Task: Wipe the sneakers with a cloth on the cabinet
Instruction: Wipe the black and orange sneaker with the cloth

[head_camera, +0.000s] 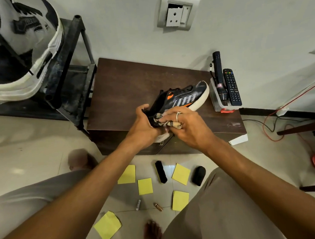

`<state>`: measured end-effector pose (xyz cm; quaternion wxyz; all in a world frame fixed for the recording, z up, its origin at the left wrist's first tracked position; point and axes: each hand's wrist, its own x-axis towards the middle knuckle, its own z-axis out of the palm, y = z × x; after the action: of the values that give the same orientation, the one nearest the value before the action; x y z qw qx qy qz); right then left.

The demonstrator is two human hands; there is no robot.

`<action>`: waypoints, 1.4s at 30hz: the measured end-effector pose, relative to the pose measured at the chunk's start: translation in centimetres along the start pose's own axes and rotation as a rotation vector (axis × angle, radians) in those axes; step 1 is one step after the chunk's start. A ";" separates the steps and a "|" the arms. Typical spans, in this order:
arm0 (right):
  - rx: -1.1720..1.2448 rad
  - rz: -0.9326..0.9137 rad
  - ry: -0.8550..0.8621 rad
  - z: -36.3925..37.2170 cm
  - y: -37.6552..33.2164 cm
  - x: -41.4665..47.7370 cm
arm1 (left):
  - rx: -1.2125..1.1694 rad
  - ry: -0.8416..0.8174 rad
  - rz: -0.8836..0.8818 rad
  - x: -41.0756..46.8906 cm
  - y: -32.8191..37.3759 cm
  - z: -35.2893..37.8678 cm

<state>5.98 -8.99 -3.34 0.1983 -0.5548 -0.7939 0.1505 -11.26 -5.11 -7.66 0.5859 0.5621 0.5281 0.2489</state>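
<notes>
dark sneaker (185,97) heel hidden by left grip (144,124), cloth (163,121); white sneaker (20,54) cut by left edge.

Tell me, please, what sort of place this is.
Probably a room in a home: a black TV remote control on the dark brown wooden cabinet, a white wall socket above it, and a black metal shoe rack beside it.

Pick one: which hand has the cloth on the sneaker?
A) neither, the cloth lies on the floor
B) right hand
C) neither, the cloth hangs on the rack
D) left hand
B: the right hand, the one with the ring, holds the cloth against the sneaker, while the left hand grips the shoe's heel end.
</notes>
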 end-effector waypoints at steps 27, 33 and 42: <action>-0.209 0.479 0.391 -0.5 3.5 1.9 | 0.199 0.031 -0.026 -0.4 2.2 -1.1; -0.128 0.531 0.391 -0.1 3.2 1.8 | 0.275 0.014 -0.050 -0.2 2.2 -1.2; 0.125 0.280 0.262 2.5 -1.3 2.0 | 0.436 0.017 -0.104 1.7 3.2 -3.0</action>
<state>3.07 -7.61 -4.59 0.3107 -0.6614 -0.6655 0.1521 -12.44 -1.59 -4.70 0.4580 0.6455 0.6025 0.1031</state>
